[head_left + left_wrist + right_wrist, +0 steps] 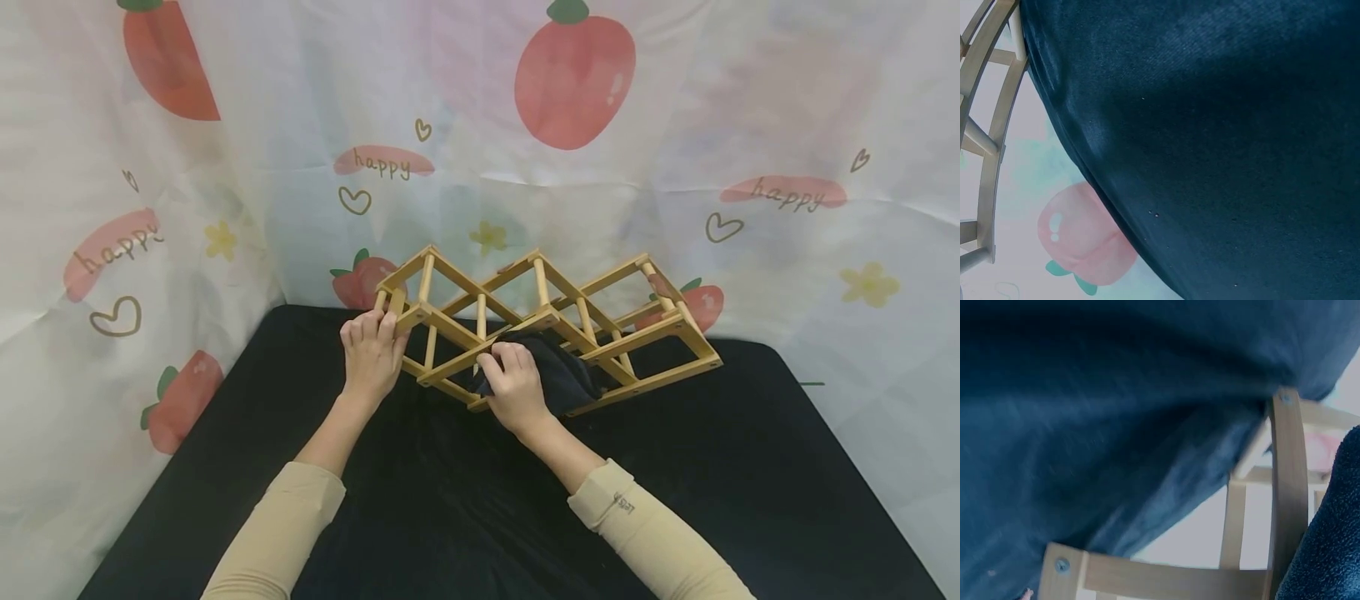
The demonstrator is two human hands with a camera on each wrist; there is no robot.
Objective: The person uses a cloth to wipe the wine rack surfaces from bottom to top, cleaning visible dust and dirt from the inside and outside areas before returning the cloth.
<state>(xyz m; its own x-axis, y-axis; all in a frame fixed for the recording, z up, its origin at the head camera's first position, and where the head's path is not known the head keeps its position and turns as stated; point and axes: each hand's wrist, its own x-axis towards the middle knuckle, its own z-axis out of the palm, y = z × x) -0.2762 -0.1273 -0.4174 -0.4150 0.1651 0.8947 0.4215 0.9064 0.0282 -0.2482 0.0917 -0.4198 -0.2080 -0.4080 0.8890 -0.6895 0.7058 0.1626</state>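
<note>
A folding wooden rack (637, 337) of crossed slats and round dowels stands spread out near the far side of the black-covered table. At its left end, my left hand (370, 354) grips the end pieces with fingers bent over the wood. My right hand (517, 387) holds a dark cloth (558, 375) against a front slat near the rack's middle. Much of this cloth hangs to the right, among the slats. Its fuzzy navy edge (1329, 544) shows beside a slat (1291, 487) in the right wrist view. Neither wrist view clearly shows the fingers.
The black table cover (450, 517) spreads beneath both forearms and drops over the table's edge. Close behind the rack hangs a pale curtain (465, 75) printed with fruit, hearts and the word "happy"; it also runs along the left side.
</note>
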